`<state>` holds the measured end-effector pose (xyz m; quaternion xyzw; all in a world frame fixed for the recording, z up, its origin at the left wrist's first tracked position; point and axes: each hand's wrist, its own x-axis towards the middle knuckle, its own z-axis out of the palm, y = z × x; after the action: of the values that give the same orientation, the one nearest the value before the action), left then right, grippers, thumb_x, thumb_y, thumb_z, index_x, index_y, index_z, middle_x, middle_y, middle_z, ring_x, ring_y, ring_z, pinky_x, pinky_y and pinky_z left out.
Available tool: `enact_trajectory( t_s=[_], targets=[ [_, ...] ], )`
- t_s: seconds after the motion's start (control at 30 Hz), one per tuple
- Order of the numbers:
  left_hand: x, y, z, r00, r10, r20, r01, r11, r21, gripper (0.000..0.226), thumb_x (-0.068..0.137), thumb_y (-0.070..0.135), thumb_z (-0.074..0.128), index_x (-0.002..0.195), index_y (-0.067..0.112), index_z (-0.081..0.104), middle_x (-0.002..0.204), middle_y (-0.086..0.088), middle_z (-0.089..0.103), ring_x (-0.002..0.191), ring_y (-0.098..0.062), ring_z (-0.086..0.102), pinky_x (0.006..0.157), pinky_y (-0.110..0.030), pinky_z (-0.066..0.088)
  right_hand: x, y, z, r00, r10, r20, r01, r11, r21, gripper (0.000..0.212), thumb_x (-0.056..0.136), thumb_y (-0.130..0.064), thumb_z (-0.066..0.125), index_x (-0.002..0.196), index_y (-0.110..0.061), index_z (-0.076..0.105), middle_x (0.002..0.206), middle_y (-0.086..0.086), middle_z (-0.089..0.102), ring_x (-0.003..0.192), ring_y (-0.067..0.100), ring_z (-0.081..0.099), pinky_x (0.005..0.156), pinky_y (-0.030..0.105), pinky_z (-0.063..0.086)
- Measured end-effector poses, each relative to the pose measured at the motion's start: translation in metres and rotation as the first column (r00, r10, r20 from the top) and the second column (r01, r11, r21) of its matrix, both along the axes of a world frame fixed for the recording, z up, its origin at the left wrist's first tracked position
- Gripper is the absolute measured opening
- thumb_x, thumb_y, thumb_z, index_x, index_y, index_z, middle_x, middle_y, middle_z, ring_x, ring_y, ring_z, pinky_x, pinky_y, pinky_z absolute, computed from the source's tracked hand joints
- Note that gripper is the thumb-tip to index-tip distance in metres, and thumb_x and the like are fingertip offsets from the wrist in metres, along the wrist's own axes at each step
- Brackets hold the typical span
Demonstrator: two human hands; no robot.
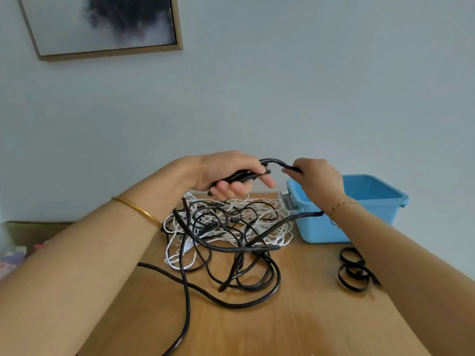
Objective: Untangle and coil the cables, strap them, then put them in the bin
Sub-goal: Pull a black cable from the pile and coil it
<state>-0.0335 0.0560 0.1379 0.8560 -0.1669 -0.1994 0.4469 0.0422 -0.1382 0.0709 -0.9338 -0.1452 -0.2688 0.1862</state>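
A thick black cable [226, 303] lies tangled with thinner black cables and a white cable [177, 263] in a heap on the wooden table [295, 322]. Both hands are raised above the heap. My left hand [231, 176] is closed around a folded stretch of the black cable. My right hand [316, 183] pinches the same cable a short way along, and a small arch of it spans between the hands. From my right hand the cable drops back down into the heap. The blue bin [370, 199] stands open at the back right, just behind my right hand.
Black straps [356, 271] lie curled in loops on the table in front of the bin, under my right forearm. The table's far edge meets a pale wall with a framed picture [102, 24]. Soft furnishings show past the table's left edge.
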Motion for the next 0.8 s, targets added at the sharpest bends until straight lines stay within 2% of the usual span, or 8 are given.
enact_trajectory(
  t_s=[0.13,0.23,0.3,0.4,0.5,0.6,0.7,0.8],
  targets=[
    [0.0,-0.006,0.002,0.967,-0.184,-0.175,0.109,0.923,-0.369,0.054,0.094,0.036,0.032,0.129,-0.001,0.05,0.044,0.006,0.035,0.03,-0.001,0.027,0.029,-0.011,0.02,0.001,0.01,-0.002,0.998,0.059,0.024,-0.06,0.998,0.031,0.039,0.097,-0.042,0.042,0.073,-0.012,0.044,0.062,0.004,0.049,0.065,0.028,0.053,0.051,0.029,0.032],
    [0.002,-0.011,0.0,0.94,-0.275,-0.2,0.113,0.806,-0.581,0.056,0.095,0.038,0.028,0.128,-0.003,0.047,0.045,0.006,0.037,0.03,0.0,0.032,0.028,-0.011,0.025,-0.003,0.019,-0.005,0.985,0.169,0.027,-0.171,0.977,0.125,0.029,0.096,-0.039,0.047,0.088,-0.011,0.051,0.063,0.003,0.053,0.066,0.027,0.057,0.057,0.033,0.041],
    [0.002,-0.016,0.0,0.943,-0.281,-0.179,0.094,0.74,-0.666,0.054,0.095,0.037,0.028,0.126,-0.003,0.047,0.046,0.006,0.038,0.031,0.0,0.033,0.028,-0.013,0.029,-0.007,0.026,-0.009,0.969,0.247,-0.015,-0.238,0.947,0.216,0.025,0.094,-0.038,0.051,0.089,-0.014,0.047,0.062,-0.001,0.054,0.061,0.024,0.057,0.057,0.035,0.044],
    [0.0,-0.024,-0.001,0.959,-0.233,-0.161,0.031,0.653,-0.757,0.052,0.099,0.037,0.026,0.124,-0.003,0.047,0.047,0.007,0.038,0.031,-0.002,0.034,0.037,-0.017,0.041,-0.01,0.032,-0.017,0.942,0.318,-0.108,-0.269,0.907,0.325,0.027,0.092,-0.038,0.056,0.092,-0.013,0.044,0.065,0.005,0.061,0.045,0.02,0.055,0.055,0.039,0.051],
    [-0.001,-0.031,-0.003,0.976,-0.157,-0.153,-0.042,0.55,-0.834,0.053,0.102,0.037,0.025,0.125,-0.006,0.046,0.048,0.005,0.037,0.037,-0.007,0.038,0.069,-0.032,0.059,-0.012,0.037,-0.025,0.921,0.296,-0.253,-0.221,0.932,0.286,0.028,0.091,-0.034,0.058,0.098,-0.012,0.04,0.074,0.008,0.061,0.045,0.022,0.056,0.056,0.04,0.053],
    [0.004,-0.035,-0.006,0.981,-0.067,-0.183,-0.138,0.42,-0.897,0.056,0.103,0.036,0.029,0.129,-0.011,0.043,0.047,0.001,0.038,0.047,-0.013,0.047,0.084,-0.046,0.054,-0.017,0.042,-0.03,0.9,0.274,-0.339,-0.217,0.956,0.196,0.028,0.092,-0.027,0.057,0.102,-0.01,0.037,0.073,0.004,0.054,0.054,0.023,0.055,0.06,0.038,0.051],
    [0.009,-0.037,-0.008,0.979,0.069,-0.191,-0.204,0.337,-0.919,0.056,0.103,0.036,0.031,0.13,-0.011,0.044,0.046,0.0,0.042,0.054,-0.014,0.054,0.09,-0.046,0.052,-0.028,0.047,-0.03,0.877,0.281,-0.39,-0.25,0.96,0.128,0.034,0.092,-0.021,0.058,0.112,-0.006,0.036,0.073,0.002,0.048,0.054,0.015,0.048,0.048,0.027,0.04],
    [0.014,-0.04,-0.01,0.962,0.166,-0.218,-0.254,0.242,-0.936,0.053,0.103,0.036,0.032,0.13,-0.008,0.045,0.048,0.0,0.044,0.06,-0.014,0.053,0.096,-0.047,0.047,-0.038,0.049,-0.028,0.821,0.346,-0.454,-0.311,0.938,0.154,0.037,0.091,-0.017,0.058,0.119,-0.006,0.036,0.081,0.005,0.05,0.061,0.015,0.049,0.056,0.029,0.045]
  ],
)
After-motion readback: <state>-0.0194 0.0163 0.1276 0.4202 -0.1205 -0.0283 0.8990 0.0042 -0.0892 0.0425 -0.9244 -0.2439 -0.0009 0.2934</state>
